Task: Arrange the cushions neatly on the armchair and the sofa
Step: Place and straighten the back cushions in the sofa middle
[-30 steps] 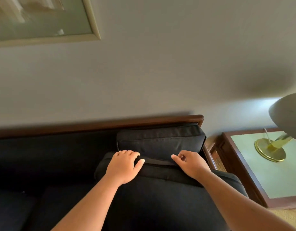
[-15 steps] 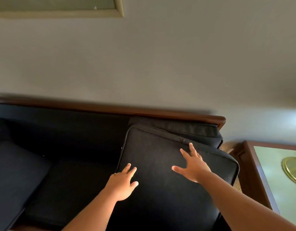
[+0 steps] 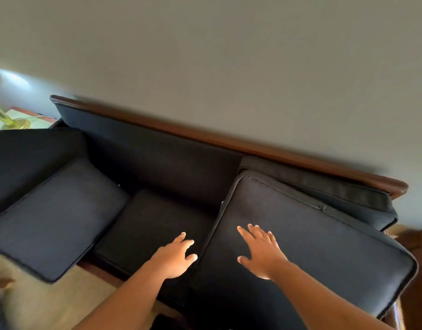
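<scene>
Looking down on the dark sofa (image 3: 157, 158), we have both hands out in front, palms down. Our right hand (image 3: 262, 253) is spread wide, fingers fanned, over the big seat cushion (image 3: 324, 258), which lies on the right end of the seat. Whether the palm actually presses the fabric, we cannot tell. Our left hand (image 3: 175, 257) is flat and relaxed too, fingers a little apart, holding nothing. It sits right at that cushion's left edge, above the bare middle seat (image 3: 152, 225). Behind the big one, a back cushion (image 3: 336, 194) leans against the backrest under the wooden top rail (image 3: 205, 136). Over on the left, a second cushion (image 3: 55, 217) lies skewed, one corner hanging past the seat front over the pale floor (image 3: 50, 303). At the far left end, a brass lamp base (image 3: 17, 123) stands on a side table (image 3: 38, 125).
</scene>
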Demonstrator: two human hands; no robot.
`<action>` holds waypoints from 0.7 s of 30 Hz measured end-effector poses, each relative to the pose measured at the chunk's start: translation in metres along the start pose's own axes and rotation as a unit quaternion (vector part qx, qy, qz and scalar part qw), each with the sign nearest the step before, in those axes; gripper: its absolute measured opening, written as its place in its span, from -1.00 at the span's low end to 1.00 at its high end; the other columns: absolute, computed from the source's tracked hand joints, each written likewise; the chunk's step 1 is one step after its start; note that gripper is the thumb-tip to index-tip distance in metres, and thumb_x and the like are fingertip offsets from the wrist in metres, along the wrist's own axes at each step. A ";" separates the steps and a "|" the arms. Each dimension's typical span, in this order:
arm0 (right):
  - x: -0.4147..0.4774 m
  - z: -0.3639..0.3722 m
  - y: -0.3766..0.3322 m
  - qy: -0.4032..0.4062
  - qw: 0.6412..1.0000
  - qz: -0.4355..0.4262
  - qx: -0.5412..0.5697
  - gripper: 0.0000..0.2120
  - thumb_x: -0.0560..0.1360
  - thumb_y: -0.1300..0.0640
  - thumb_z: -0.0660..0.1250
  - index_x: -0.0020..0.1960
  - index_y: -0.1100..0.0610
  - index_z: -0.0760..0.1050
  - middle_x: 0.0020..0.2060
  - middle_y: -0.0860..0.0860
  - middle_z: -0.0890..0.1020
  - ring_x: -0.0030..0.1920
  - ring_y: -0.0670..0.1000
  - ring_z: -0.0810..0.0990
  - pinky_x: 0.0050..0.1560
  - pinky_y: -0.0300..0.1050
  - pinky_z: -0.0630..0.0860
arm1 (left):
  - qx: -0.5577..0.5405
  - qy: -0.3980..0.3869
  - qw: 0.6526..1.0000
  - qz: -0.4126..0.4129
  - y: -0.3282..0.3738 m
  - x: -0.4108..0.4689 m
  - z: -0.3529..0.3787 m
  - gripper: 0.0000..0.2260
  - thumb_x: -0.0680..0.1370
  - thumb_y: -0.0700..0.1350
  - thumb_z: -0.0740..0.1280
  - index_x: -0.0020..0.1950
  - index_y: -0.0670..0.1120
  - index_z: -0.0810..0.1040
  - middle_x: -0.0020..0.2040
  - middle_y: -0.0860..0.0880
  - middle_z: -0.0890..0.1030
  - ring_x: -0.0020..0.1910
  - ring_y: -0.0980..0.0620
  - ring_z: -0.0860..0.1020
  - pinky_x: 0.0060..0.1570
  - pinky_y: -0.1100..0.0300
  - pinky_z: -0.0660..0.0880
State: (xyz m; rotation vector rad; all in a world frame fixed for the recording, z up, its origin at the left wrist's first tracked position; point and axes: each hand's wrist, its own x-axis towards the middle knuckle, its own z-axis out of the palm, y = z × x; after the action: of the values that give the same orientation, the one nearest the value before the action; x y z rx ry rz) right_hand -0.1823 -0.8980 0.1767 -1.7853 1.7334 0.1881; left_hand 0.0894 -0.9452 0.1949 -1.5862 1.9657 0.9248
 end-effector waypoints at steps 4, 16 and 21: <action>0.045 0.008 -0.064 -0.017 0.999 -0.014 0.042 -0.23 0.61 -0.13 0.28 0.66 -0.11 -0.08 0.63 0.00 0.14 0.64 0.06 0.01 0.60 0.09 -0.01 | -0.023 -0.022 0.999 -0.033 -0.090 0.014 -0.008 -0.45 0.66 0.21 0.16 0.62 0.11 0.17 0.66 0.09 -0.05 0.55 -0.05 0.27 0.48 -0.04 0.27; 0.205 0.049 -0.271 -0.113 0.986 0.056 0.106 -0.35 0.63 -0.10 0.24 0.64 -0.15 0.05 0.57 -0.05 0.25 0.52 0.03 0.31 0.45 -0.02 0.34 | -0.042 -0.063 0.987 -0.143 -0.394 0.080 -0.082 -0.50 0.63 0.21 0.21 0.51 0.02 0.38 0.47 0.00 0.44 0.43 0.03 0.43 0.37 0.12 0.38; 0.256 0.104 -0.312 -0.154 0.973 0.101 0.140 -0.38 0.64 -0.10 0.24 0.63 -0.15 0.09 0.58 -0.03 0.24 0.53 0.07 0.30 0.46 0.05 0.35 | 0.004 -0.107 0.980 -0.168 -0.448 0.133 -0.070 -0.52 0.63 0.21 0.17 0.50 0.03 0.38 0.45 0.01 0.48 0.41 0.00 0.46 0.31 0.07 0.42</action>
State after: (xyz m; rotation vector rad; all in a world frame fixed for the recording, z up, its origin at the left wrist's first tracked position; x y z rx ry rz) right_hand 0.1757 -1.0824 0.0681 -1.3030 1.6232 0.2753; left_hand 0.4964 -1.1372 0.0503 -1.6704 1.4949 0.9037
